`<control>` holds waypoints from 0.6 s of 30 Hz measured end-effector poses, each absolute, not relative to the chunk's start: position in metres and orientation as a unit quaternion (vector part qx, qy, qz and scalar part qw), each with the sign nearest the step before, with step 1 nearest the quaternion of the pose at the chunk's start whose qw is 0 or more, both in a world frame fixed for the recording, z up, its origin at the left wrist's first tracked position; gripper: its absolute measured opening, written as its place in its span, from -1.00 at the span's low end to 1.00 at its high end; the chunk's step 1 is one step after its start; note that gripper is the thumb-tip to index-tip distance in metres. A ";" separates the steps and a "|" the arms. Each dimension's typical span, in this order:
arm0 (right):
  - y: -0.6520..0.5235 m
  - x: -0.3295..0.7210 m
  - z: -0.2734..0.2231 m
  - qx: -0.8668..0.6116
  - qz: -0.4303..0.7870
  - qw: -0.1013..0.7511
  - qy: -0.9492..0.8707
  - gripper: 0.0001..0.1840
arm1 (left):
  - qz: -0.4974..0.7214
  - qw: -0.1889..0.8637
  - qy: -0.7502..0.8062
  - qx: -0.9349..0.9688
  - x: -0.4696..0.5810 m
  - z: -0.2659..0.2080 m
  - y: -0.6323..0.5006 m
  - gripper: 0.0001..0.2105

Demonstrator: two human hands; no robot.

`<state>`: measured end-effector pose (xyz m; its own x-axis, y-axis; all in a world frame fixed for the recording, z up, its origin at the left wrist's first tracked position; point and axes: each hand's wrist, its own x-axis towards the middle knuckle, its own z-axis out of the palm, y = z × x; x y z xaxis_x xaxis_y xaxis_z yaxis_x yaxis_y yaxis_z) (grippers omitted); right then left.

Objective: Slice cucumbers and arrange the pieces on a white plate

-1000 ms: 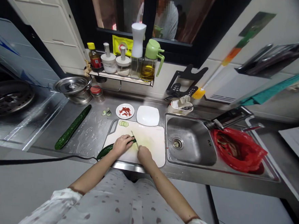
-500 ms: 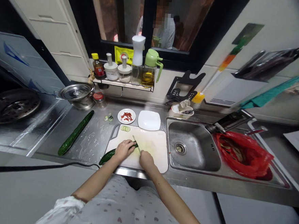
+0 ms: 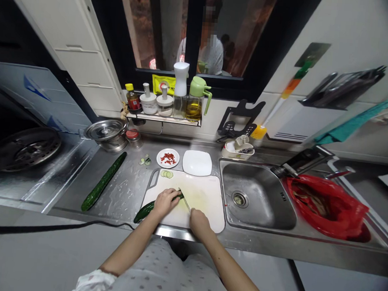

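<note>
My left hand [image 3: 165, 202] is closed over a dark green cucumber [image 3: 143, 211] lying aslant on the white cutting board [image 3: 206, 208]. The cucumber's near end sticks out past the board's left side. In my right hand [image 3: 200, 223] is a knife [image 3: 186, 201], its thin blade at the cucumber's far end, just beyond my left fingertips. A few pale cucumber slices [image 3: 167, 174] lie at the board's upper left corner. Behind the board stand a white plate of chopped red bits [image 3: 168, 158] and a bare white square plate [image 3: 197, 163].
A whole cucumber [image 3: 104, 181] rests on the steel counter to the left, near small cucumber ends [image 3: 145, 160]. A lidded steel pot [image 3: 107, 134] stands behind it. The sink [image 3: 260, 194] and a red plastic bag [image 3: 329, 212] are on the right. Seasoning bottles fill the wall shelf [image 3: 169, 120].
The view has shifted, so everything sits slightly lower and further right. The knife blade stays by the cucumber's end, now lying closer along it; both hands keep their holds.
</note>
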<state>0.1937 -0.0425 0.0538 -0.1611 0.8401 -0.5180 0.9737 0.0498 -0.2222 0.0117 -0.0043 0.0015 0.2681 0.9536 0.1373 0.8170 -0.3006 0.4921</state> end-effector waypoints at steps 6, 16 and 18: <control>-0.054 0.196 0.057 0.647 -0.272 0.141 0.698 -0.67 | 0.211 0.163 0.568 0.779 0.012 0.002 -0.005 -0.77; -0.019 0.175 0.058 0.634 -0.273 0.113 0.715 -0.63 | 0.207 0.160 0.567 0.781 0.012 0.003 -0.005 -0.77; -0.014 0.171 0.059 0.629 -0.271 0.108 0.720 -0.62 | 0.206 0.158 0.567 0.782 0.012 0.004 -0.006 -0.77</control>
<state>0.1714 -0.0142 0.0594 -0.1849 0.8478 -0.4971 0.9652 0.0614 -0.2542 0.0117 -0.0055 0.0042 0.2727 0.9513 0.1438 0.8213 -0.3080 0.4803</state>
